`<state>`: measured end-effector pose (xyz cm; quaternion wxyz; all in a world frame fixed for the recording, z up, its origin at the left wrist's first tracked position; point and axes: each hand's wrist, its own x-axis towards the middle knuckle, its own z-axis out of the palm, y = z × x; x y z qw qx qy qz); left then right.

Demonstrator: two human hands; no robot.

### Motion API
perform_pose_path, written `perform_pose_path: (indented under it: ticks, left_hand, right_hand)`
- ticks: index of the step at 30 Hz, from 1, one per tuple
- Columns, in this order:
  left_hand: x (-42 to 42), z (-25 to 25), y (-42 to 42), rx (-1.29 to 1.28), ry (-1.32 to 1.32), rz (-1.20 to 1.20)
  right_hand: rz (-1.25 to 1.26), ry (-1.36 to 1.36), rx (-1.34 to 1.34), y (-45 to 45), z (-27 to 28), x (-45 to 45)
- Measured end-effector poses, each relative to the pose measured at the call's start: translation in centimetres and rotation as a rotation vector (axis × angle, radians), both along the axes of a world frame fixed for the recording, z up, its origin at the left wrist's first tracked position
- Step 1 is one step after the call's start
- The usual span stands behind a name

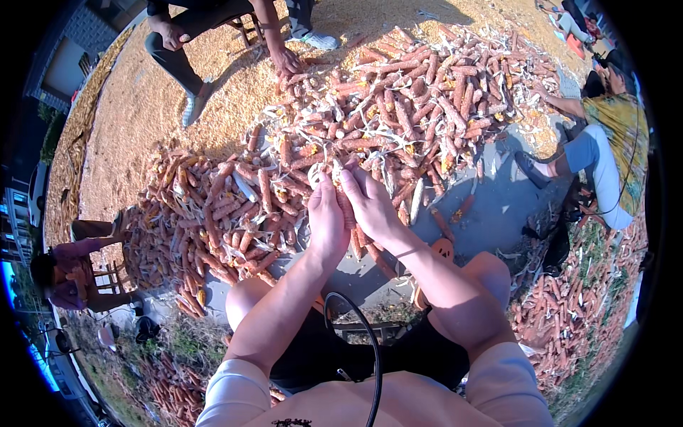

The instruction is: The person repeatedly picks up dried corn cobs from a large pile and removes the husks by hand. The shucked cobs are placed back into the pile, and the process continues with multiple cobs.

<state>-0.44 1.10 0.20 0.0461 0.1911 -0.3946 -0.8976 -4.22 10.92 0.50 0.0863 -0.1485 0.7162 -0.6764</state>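
Observation:
Both my hands meet around one reddish corn cob (346,209) with pale husk at its far end. My left hand (326,216) wraps its left side, the thumb lying along it. From the right, my right hand (369,200) closes on the same cob, its thumb near the top. The palms hide much of the cob. Just beyond and beneath the hands spreads a large heap of corn cobs (405,115), mostly bare of kernels, with some yellow kernels and dry husk strips among them. A whitish cob (417,200) lies right of my hands.
Loose yellow corn kernels (128,107) cover the ground behind the heap. One person's hand (288,61) touches the heap's far edge. Other people sit at the left (74,277) and right (611,123). A black cable (376,341) loops over my lap. More cobs (565,320) lie on grass at right.

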Motion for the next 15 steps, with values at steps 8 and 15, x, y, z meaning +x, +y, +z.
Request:
perform_pose_path:
  ticks: [8, 15]
  left_hand:
    - [0.3, -0.8, 1.1, -0.224, 0.047, 0.061]
    - [0.4, -1.0, 0.6, -0.063, 0.035, 0.028]
  right_hand:
    - [-0.022, 0.046, 0.136, 0.2, 0.4, 1.0]
    - [-0.051, 0.045, 0.132, 0.4, -0.2, 0.9]
